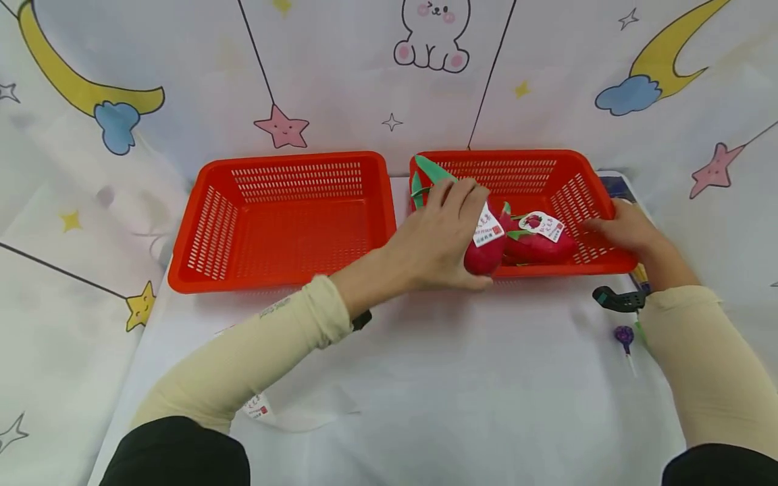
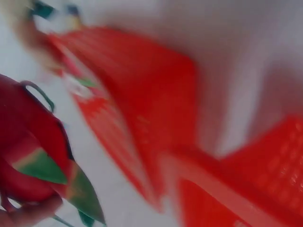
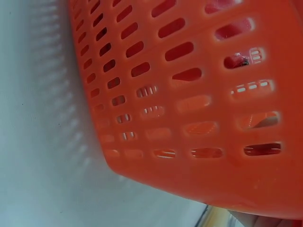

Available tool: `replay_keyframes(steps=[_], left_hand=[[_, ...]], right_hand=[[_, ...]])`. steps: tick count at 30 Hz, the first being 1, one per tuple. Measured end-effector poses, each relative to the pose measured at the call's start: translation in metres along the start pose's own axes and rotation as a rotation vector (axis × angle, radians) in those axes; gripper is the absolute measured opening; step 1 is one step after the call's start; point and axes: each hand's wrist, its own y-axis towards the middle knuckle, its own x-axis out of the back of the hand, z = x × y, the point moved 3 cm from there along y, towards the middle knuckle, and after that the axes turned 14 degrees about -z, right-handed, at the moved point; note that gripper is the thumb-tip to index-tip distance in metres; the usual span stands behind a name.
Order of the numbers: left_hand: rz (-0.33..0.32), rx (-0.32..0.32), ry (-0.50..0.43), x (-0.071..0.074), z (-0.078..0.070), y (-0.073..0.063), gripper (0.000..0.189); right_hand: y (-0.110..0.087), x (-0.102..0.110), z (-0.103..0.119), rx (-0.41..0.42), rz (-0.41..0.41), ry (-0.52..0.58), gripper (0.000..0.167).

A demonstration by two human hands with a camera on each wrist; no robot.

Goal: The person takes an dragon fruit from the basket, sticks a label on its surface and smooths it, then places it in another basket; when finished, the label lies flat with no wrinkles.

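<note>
In the head view my left hand [image 1: 434,236] grips a magenta dragon fruit [image 1: 484,255] with a white label and green leaf tips, over the left part of the right red basket [image 1: 562,271]. The left wrist view shows the same dragon fruit [image 2: 31,127] up close, a fingertip curled under it. A second labelled dragon fruit [image 1: 537,251] lies inside that basket. My right hand [image 1: 626,233] holds the basket's right side, thumb inside the rim. The basket's slotted outer wall [image 3: 189,94] fills most of the right wrist view.
Another red basket [image 1: 279,162] stands to the left, with nothing in it. A purple lollipop [image 1: 624,335] lies near my right forearm. By my left forearm is a strip with a printed label [image 1: 257,408]. A patterned cloth [image 1: 392,94] hangs behind.
</note>
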Motion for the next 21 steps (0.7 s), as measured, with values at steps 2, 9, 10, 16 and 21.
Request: replay_keyframes(steps=[2, 9, 10, 16, 21], left_hand=[[0.085, 0.029, 0.017, -0.018, 0.010, 0.017, 0.108], [0.286, 0.081, 0.058, -0.072, 0.021, 0.049, 0.111], [0.300, 0.070, 0.061, -0.077, 0.020, 0.051, 0.110], [0.347, 0.050, 0.027, -0.097, 0.015, 0.061, 0.104], [0.385, 0.073, -0.014, -0.114, 0.020, 0.056, 0.099]], right_hand=[[0.000, -0.001, 0.000, -0.001, -0.004, -0.004, 0.084], [-0.002, -0.001, 0.000, 0.011, -0.041, -0.017, 0.080], [-0.001, -0.001, -0.001, 0.009, -0.044, -0.018, 0.080], [-0.001, 0.000, 0.001, -0.003, -0.062, -0.008, 0.080], [0.000, -0.002, 0.000, -0.011, -0.055, -0.003, 0.080]])
